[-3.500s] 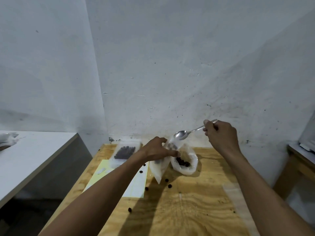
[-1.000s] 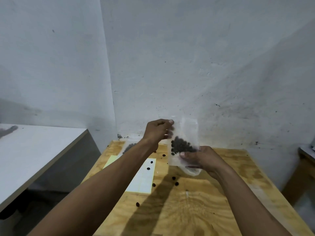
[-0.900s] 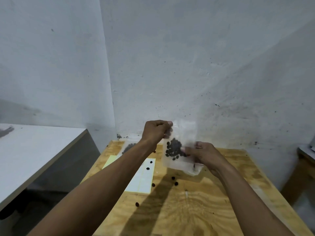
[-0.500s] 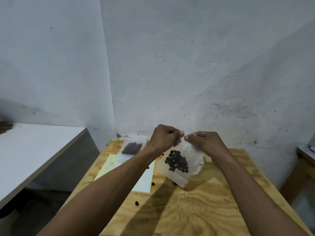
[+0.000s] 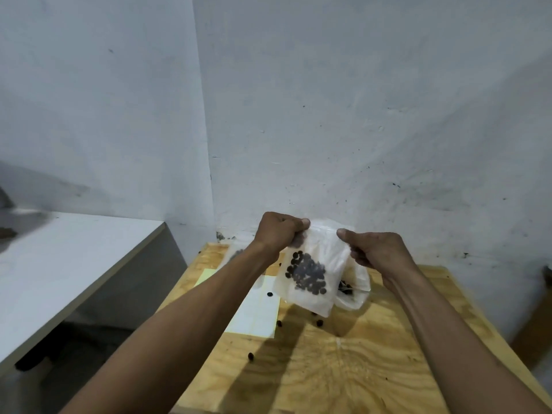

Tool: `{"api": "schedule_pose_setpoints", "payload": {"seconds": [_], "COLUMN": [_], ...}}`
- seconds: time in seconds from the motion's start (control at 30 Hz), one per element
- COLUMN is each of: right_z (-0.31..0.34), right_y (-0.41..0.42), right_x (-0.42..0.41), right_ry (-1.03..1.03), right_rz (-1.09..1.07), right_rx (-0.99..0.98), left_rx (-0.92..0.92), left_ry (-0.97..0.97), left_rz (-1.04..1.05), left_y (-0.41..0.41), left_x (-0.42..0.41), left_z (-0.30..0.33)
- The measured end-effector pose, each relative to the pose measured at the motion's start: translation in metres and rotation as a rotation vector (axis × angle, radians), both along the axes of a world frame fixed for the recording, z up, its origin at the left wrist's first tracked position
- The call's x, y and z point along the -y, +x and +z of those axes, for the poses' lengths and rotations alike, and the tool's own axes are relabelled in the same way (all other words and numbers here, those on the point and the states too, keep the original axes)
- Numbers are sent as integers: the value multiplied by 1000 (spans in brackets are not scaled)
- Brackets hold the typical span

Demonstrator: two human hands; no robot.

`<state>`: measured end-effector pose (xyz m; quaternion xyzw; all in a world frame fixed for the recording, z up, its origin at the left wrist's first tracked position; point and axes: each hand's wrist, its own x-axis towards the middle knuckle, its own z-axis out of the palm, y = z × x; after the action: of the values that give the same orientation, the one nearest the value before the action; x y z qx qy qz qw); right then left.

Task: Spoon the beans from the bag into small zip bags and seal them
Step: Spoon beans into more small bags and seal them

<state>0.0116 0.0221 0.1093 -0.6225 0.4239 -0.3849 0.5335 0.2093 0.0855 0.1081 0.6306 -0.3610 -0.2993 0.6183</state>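
I hold a small clear zip bag (image 5: 325, 261) with dark beans (image 5: 307, 274) in the air above the wooden table (image 5: 343, 369). My left hand (image 5: 279, 233) pinches the bag's top left corner. My right hand (image 5: 376, 251) pinches the top edge further right. Behind the small bag lies the larger bean bag (image 5: 357, 289), partly hidden. Another filled zip bag (image 5: 236, 253) lies at the table's far left corner, mostly behind my left arm. No spoon is visible.
A pale yellow and white paper sheet (image 5: 257, 312) lies on the table's left side. Several loose beans (image 5: 319, 323) are scattered on the wood. A white table (image 5: 59, 264) stands to the left, across a gap. The wall is close behind.
The spoon left my right hand, and both hands took the small bag's top edge. Over the last half second my hands moved apart along that edge.
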Motion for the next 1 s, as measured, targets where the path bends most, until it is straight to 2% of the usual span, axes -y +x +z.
{"api": "schedule_pose_setpoints", "payload": {"seconds": [0.17,0.3,0.4,0.53,0.7,0.87,1.0], "right_z": [-17,-24,-28,-32,-30,-49,-80], "right_y": [17,35,51,86,137,183,212], "right_x": [-19,-20,-17,-19,-20,-15,-12], "right_ry": [209,312,320,125,-29,-86,-119], "right_rz": [271,173,187,168,163,159,183], "right_rx": [-66,117,69,-99,-230,-409,-589], "left_rx": [-134,-149,-189,-89,145,323,431], "left_ry": [32,374,338,315,332,451,552], "left_rz": [103,-76,-104,-43,61,209,217], "left_y": [16,33,47,74,106,135,147], "left_x": [-3,-17,-27,-35,-44,-40,-37], "left_z": [-7,-23,-32,-34,-37,-58,-81]}}
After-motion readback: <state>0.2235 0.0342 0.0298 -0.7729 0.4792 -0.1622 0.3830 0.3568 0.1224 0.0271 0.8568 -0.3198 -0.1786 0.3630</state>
